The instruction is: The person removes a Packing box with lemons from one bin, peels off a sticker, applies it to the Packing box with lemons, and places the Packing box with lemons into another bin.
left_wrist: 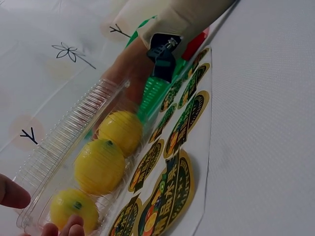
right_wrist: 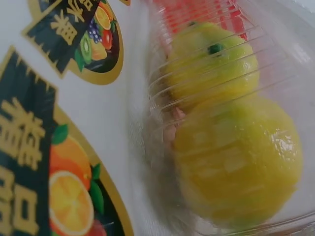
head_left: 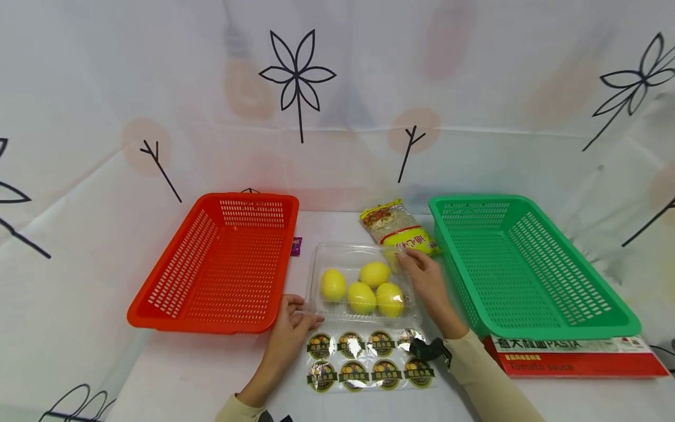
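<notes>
Red basket (head_left: 221, 264) sits at nine o'clock. Left hand (head_left: 292, 328) pinches the clamshell (head_left: 364, 284) at its near-left corner; right hand (head_left: 424, 281) lies flat-fingered on the far-right edge. The box sits mid-table, holding four lemons (head_left: 361, 290). Best kept level and braced at both corners. Green basket (head_left: 527, 269) sits at three o'clock.

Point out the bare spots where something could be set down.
Both the red basket and the green basket hold nothing. Bare table lies below the red basket, left of the sticker sheet. Between the baskets it is crowded: lemon tray, noodle packet, left hand, right hand.
</notes>
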The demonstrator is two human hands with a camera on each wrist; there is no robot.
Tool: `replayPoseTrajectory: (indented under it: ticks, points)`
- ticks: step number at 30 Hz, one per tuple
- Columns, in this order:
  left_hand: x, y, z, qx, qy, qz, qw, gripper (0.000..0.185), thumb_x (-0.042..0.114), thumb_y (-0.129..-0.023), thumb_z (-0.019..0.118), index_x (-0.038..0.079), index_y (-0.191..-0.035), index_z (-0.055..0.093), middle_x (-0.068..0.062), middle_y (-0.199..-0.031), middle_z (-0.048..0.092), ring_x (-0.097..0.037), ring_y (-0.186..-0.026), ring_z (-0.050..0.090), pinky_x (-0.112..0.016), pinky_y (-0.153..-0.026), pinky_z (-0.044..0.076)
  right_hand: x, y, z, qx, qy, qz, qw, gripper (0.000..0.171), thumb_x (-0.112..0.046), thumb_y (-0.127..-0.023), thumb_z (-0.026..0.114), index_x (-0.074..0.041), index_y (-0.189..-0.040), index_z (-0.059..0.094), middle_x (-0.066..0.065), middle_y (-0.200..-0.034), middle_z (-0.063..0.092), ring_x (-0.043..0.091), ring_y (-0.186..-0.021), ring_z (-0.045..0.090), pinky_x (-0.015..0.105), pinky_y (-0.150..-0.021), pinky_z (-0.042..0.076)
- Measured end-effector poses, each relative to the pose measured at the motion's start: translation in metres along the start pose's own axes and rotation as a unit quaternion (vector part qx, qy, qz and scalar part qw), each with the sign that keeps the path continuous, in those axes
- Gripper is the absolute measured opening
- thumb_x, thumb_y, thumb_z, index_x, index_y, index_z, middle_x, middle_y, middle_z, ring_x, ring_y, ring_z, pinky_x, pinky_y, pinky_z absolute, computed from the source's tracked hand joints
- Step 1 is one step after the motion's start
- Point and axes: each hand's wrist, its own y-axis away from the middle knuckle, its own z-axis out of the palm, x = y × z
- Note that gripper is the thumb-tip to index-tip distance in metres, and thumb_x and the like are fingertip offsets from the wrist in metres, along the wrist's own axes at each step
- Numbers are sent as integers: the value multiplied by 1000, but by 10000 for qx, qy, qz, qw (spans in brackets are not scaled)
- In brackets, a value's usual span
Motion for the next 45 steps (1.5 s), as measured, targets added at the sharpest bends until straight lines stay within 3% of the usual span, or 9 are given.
replayPoseTrajectory:
  ticks: [6, 14, 19, 27, 33, 45]
  points:
    - [-1, 0, 0, -6, 207, -20, 9998, 42, -2, -99, 59, -2, -132, 34, -24, -115, 56, -39, -100, 69, -29, -86, 58, -3, -3, 2, -73, 56, 114, 9999, 55, -35, -104, 66, 3, -144, 58, 24, -130, 66, 25, -115, 63, 25, -93, 49]
    - [-2, 1, -1, -86, 92, 245, 9996, 52, -7, -95, 58, 0, -141, 35, -22, -113, 54, -37, -99, 69, -30, -83, 59, -10, 11, -10, -242, 598, 122, 9978, 58, -40, -107, 58, 1, -147, 54, 25, -143, 57, 36, -128, 53, 45, -100, 46]
    - [-2, 3, -2, -56, -17, 334, 9994, 55, -7, -92, 62, 2, -141, 38, -20, -113, 56, -37, -99, 68, -29, -82, 58, -8, 34, -18, -443, 654, 220, 9966, 56, -38, -109, 56, 0, -150, 51, 25, -141, 57, 33, -119, 59, 34, -88, 52]
    - [-2, 3, -3, 13, -169, 223, 9996, 56, -3, -93, 66, 5, -142, 41, -16, -114, 58, -30, -99, 69, -27, -81, 55, 1, 64, -25, -640, 197, -29, 9978, 46, -19, -110, 54, -2, -153, 48, 27, -137, 60, 8, -102, 62, 24, -81, 54]
    - [-4, 3, -1, -18, -72, 247, 9997, 54, -6, -94, 63, 3, -142, 40, -19, -113, 57, -33, -98, 68, -30, -82, 58, 3, 77, -27, -622, 82, -161, 9979, 45, -7, -108, 53, -2, -153, 49, 28, -135, 61, 9, -100, 62, 22, -80, 51]
    - [-3, 3, -1, -14, 293, 125, 9995, 52, -6, -97, 60, -1, -143, 38, -19, -112, 55, -33, -98, 68, -35, -87, 59, 12, 92, -31, -615, -265, -374, 9971, 42, 0, -107, 50, 3, -149, 51, 33, -130, 60, 11, -104, 66, 26, -82, 57]
